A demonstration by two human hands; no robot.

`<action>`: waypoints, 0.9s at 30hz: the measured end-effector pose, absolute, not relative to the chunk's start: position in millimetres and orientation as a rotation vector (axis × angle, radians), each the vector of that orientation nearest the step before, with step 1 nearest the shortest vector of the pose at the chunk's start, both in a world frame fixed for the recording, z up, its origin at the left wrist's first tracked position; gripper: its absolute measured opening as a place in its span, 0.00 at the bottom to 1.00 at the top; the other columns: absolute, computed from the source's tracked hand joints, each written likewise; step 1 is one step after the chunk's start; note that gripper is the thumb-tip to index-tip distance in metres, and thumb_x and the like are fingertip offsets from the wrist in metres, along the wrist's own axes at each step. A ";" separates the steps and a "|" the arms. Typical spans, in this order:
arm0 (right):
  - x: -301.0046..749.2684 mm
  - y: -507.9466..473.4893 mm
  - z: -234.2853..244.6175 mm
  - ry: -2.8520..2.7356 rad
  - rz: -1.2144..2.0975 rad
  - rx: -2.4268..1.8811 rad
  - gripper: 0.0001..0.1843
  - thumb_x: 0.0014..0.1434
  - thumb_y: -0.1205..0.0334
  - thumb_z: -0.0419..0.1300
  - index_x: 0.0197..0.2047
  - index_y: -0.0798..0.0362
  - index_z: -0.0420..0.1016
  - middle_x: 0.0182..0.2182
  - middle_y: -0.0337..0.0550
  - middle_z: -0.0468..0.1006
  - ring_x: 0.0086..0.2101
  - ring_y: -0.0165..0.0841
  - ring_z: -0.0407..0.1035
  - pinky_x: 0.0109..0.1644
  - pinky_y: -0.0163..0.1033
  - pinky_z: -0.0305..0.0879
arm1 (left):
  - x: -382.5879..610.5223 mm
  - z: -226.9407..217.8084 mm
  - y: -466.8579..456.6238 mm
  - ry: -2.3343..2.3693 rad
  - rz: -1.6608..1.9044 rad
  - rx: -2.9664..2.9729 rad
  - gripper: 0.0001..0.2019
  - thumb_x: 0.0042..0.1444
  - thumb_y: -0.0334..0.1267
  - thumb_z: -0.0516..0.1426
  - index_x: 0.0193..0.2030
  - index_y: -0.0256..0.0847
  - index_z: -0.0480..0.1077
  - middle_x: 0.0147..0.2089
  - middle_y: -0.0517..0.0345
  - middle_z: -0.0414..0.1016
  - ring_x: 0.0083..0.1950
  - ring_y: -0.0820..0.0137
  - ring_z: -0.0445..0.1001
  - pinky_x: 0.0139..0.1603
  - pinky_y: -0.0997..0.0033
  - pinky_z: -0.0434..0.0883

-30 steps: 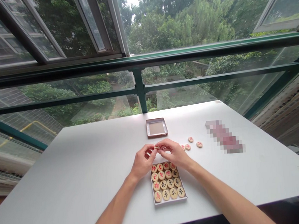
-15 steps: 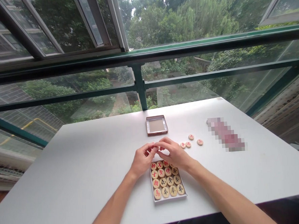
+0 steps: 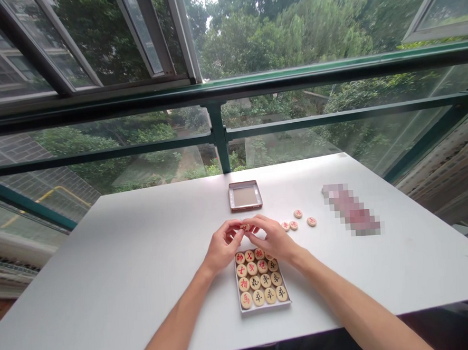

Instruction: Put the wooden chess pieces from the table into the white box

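Between the fingertips of both hands is a round wooden Chinese chess piece [image 3: 245, 227] with a red character, its face turned toward me. My left hand [image 3: 224, 245] pinches it from the left, and my right hand [image 3: 273, 238] grips it from the right. Just below the hands lies a shallow white box [image 3: 266, 307] filled with rows of chess pieces, some marked red, others black. My right hand covers part of its top right corner. Several loose red pieces [image 3: 293, 225] rest on the table to the right of my right hand.
An open box lid [image 3: 245, 195] lies beyond my hands on the white table [image 3: 143, 254]. A blurred-out pinkish object [image 3: 352, 210] is at the right. Past the table's far edge runs a green railing [image 3: 218, 136] with glass panels and open windows.
The held piece has been turned so that its marked face now shows between the fingers. Both hands stay in nearly the same place; the view has shifted slightly.
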State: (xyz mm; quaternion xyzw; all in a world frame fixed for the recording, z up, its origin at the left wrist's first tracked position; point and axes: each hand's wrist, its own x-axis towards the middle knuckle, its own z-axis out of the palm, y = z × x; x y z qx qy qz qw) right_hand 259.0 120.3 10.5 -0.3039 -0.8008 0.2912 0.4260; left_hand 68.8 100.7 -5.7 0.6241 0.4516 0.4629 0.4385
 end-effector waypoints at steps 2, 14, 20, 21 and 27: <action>259.1 121.2 10.2 -1.989 0.762 -0.748 0.18 0.64 0.67 0.59 0.56 0.44 0.74 0.42 0.43 0.77 0.37 0.32 0.73 0.44 0.42 0.75 | 68.5 -6.3 101.7 1.141 1.156 1.562 0.16 0.62 0.48 0.58 0.50 0.40 0.72 0.44 0.52 0.78 0.36 0.70 0.74 0.35 0.73 0.71; 258.1 125.3 3.4 -1.932 0.777 -0.833 0.11 0.67 0.60 0.57 0.50 0.47 0.78 0.41 0.45 0.79 0.39 0.35 0.74 0.43 0.42 0.74 | 70.1 -11.3 106.7 1.243 1.209 1.589 0.16 0.62 0.49 0.58 0.46 0.38 0.75 0.40 0.53 0.79 0.32 0.72 0.73 0.33 0.73 0.71; 276.9 106.4 12.3 -1.677 0.909 -0.973 0.12 0.66 0.54 0.59 0.48 0.50 0.76 0.40 0.45 0.80 0.39 0.37 0.75 0.46 0.44 0.75 | 60.6 -0.6 96.0 1.245 1.164 1.521 0.17 0.64 0.50 0.55 0.47 0.38 0.73 0.46 0.49 0.79 0.39 0.68 0.76 0.43 0.66 0.74; 282.1 97.8 13.3 -1.646 0.938 -0.975 0.12 0.66 0.54 0.59 0.48 0.50 0.76 0.40 0.45 0.80 0.40 0.37 0.75 0.46 0.44 0.75 | 58.3 2.5 87.0 1.275 1.138 1.553 0.16 0.64 0.50 0.55 0.48 0.39 0.73 0.49 0.49 0.78 0.43 0.66 0.76 0.46 0.65 0.74; 303.5 36.9 14.2 -1.674 1.007 -0.972 0.09 0.66 0.56 0.59 0.47 0.49 0.75 0.43 0.45 0.76 0.44 0.36 0.74 0.50 0.42 0.74 | 46.4 3.4 12.9 1.390 1.097 1.795 0.22 0.62 0.47 0.58 0.62 0.48 0.63 0.63 0.49 0.67 0.61 0.60 0.69 0.59 0.57 0.71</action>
